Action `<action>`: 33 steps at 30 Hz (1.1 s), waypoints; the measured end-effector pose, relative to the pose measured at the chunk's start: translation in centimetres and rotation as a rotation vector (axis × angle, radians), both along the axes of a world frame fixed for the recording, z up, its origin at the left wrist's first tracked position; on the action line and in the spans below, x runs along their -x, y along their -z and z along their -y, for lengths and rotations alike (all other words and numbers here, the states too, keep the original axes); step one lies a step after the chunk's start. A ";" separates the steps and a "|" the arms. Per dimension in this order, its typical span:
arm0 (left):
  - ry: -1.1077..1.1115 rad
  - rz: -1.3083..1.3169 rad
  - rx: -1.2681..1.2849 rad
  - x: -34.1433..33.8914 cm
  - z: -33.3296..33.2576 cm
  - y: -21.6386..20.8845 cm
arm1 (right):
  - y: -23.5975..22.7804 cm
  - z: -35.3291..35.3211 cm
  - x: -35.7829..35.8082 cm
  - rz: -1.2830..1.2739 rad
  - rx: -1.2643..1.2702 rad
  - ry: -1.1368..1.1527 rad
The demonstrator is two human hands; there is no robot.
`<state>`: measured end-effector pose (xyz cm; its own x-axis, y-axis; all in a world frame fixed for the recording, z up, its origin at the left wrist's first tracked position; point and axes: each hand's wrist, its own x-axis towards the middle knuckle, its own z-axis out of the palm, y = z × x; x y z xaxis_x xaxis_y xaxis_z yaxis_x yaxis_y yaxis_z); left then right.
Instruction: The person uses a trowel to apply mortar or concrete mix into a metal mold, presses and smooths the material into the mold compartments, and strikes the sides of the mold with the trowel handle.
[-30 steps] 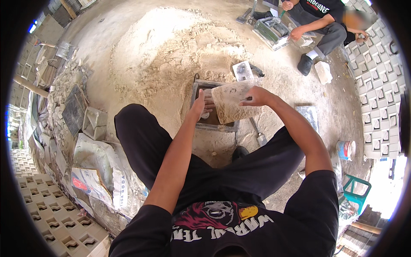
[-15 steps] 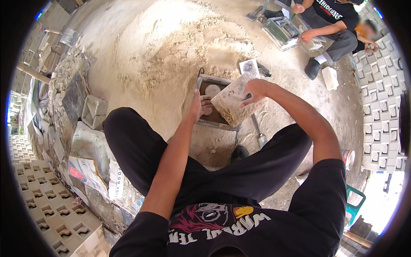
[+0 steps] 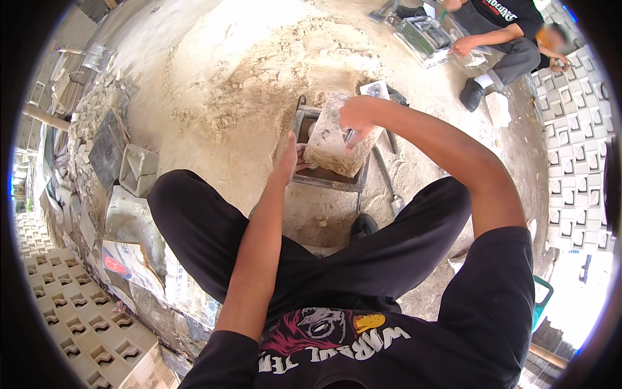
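A thick, dusty, pale block (image 3: 330,155) with a rough, crumbly side is held tilted above a rectangular mould frame (image 3: 317,183). My right hand (image 3: 358,120) grips the block from above, its fingers closed at the top face. A small grey part shows under those fingers, too covered to make out. My left hand (image 3: 293,159) is at the block's left edge, thumb up, its fingers curled against the lower left side; their tips are partly hidden. The block covers most of the frame's inside, where a brown surface shows along the edges.
Right of the frame lie a long-handled trowel (image 3: 393,202) and a pale square plate (image 3: 374,91). Loose sandy powder (image 3: 259,84) heaps beyond. At upper right a co-worker's hand (image 3: 462,46) touches another mould (image 3: 421,42). Patterned blocks (image 3: 84,311) stack at lower left; rubble (image 3: 100,107) lies left.
My right hand has moved left and slightly away from me, bringing the block more squarely over the frame. My left hand has shifted a little left and now meets the block's edge.
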<state>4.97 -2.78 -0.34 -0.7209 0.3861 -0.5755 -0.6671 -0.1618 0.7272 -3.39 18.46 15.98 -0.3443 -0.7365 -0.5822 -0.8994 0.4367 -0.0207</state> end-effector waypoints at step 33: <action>-0.314 -0.747 0.669 2.6 0.2 0.0 | -3.0 -7.0 -4.8 0.019 0.423 1.213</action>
<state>2.41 -2.99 -0.34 -0.9932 -0.1121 0.0297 -0.0099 0.3371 0.9414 1.40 25.45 18.99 -0.9154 -0.0871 -0.3931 0.0691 0.9279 -0.3665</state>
